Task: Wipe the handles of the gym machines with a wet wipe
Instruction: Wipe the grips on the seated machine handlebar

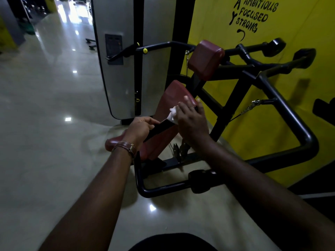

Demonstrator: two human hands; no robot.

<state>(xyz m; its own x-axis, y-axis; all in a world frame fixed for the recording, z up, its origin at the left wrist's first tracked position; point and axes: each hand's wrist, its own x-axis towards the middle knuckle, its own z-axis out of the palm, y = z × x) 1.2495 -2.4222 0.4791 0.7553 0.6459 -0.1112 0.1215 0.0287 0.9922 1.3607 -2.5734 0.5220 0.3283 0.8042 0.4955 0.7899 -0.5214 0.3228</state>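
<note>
Left hand [140, 128] grips the near end of a black handle [159, 129], fingers curled round it; a brown-strapped watch [126, 146] sits on that wrist. Right hand [192, 120] clasps a crumpled white wet wipe [173, 114] against the handle's far end, fingers wrapped over it. Both are held above the machine's maroon seat [163, 142], beside the yellow wall [226, 24], over a glossy tiled floor [45, 124]
</note>
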